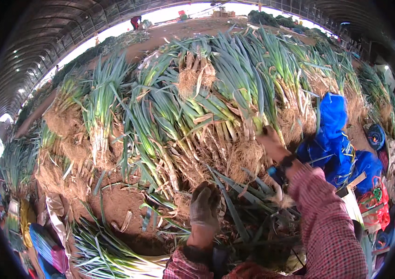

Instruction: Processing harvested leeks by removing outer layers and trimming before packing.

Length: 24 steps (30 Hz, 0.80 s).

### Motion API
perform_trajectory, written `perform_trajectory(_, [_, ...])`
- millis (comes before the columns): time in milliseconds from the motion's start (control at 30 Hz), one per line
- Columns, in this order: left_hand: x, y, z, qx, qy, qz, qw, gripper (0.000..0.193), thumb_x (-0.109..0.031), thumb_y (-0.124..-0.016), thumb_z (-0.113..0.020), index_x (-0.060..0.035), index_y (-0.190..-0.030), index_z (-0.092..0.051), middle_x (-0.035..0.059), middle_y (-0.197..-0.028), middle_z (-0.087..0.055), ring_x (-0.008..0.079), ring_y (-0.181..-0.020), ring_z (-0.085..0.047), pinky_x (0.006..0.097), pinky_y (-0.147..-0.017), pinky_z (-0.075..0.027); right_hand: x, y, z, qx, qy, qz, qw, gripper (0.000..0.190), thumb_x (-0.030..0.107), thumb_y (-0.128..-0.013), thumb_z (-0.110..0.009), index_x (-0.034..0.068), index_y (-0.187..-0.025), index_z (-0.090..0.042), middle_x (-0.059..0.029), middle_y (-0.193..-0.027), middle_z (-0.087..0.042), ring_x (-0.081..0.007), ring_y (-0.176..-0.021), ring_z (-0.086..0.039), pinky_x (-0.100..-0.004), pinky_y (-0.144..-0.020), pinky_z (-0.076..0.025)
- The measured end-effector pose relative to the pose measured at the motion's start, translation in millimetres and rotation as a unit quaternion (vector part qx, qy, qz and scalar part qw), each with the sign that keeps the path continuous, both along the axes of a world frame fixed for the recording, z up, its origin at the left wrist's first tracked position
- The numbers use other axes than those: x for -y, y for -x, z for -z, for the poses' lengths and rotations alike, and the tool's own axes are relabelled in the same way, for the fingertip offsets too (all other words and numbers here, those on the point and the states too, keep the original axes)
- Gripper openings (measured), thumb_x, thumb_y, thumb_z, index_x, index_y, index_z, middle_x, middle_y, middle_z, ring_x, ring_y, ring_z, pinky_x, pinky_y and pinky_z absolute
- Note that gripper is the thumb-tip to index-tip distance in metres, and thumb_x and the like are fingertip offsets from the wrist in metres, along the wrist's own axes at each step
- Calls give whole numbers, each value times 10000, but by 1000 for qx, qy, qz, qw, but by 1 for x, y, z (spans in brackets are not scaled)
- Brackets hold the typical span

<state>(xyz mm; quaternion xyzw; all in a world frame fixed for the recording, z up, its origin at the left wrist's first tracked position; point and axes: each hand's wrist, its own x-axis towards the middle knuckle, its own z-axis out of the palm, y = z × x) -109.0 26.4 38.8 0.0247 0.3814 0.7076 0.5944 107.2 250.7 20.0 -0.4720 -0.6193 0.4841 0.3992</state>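
Observation:
A large heap of leeks (183, 125) lies before me, with green leaves pointing away and dry, tangled roots (244, 160) toward me. My right hand (272, 143), with a dark band at the wrist, reaches into the heap. Its fingers close around the pale lower stalk of a leek (258, 122); the fingertips are partly hidden. Lower down, my left hand (204, 205) wears a soiled, light work glove. Its fingers are half bent, and nothing shows in them. It hovers near the root ends and loose leaves (236, 216).
At the right lie blue mesh bags (333, 118) and a red plastic bag (375, 209). Stripped leeks (114, 251) lie at lower left on bare soil (124, 205). More bundles (103, 115) stand around. A person (135, 22) bends in the distance under the arched roof (61, 28).

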Motion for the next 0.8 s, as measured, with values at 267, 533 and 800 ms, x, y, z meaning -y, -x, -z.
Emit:
perform_trajectory(267, [7, -12, 26, -269, -44, -29, 962, 380, -194, -828, -605, -73, -1169, -488, 109, -1045, -588, 257, -931, -572, 368, -795, -470, 216, 13, 46, -103, 172, -39, 979, 212, 183, -860, -575, 59, -1028, -538, -71, -787, -544, -191, -658, -531, -325, -540, -433])
perform_trajectory(533, [-7, -102, 34, -287, 19, 63, 956, 572, -238, -806, -628, -102, -1295, -364, 147, -1071, -571, 311, -922, -560, 372, -789, -447, 280, 17, 65, 106, -176, 61, 977, 265, 186, -854, -575, -5, -1037, -574, -166, -893, -605, -274, -748, -574, -371, -643, -465])
perform_trajectory(800, [16, -52, 36, -208, 1, -121, 970, 503, -247, -802, -627, -93, -1237, -426, 102, -1024, -537, 195, -814, -553, 320, -694, -464, 282, 56, 2, 73, -102, -134, 983, 277, 203, -856, -586, 7, -1053, -586, -105, -911, -608, -203, -778, -563, -348, -673, -466])
